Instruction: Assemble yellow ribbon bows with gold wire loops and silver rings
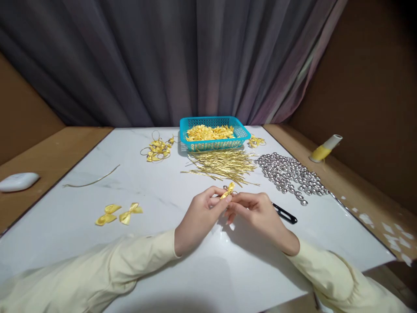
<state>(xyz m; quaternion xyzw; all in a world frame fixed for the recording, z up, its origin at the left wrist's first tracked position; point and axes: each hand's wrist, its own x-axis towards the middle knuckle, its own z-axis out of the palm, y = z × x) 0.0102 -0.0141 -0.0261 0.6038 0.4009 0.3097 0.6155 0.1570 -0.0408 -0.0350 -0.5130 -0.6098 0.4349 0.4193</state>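
Note:
Between the thumb and fingers of my left hand (203,211) is a yellow ribbon bow (228,190), held above the middle of the table. My right hand (260,215) is closed at the same spot, its fingertips against the back of the bow, where a bit of gold wire and a small silver bead show. Exactly what the right fingertips pinch is partly hidden. Left of my hands lie loose yellow bows (130,213). A black-handled tool (286,215) lies partly behind my right hand.
A blue basket (241,130) of yellow bows stands at the back. Before it lie gold wire ties (224,165); silver beads (286,174) spread to the right. Finished-looking bows with loops (158,150) lie back left, a single wire (94,179) left. A yellow thread spool (324,150) stands right.

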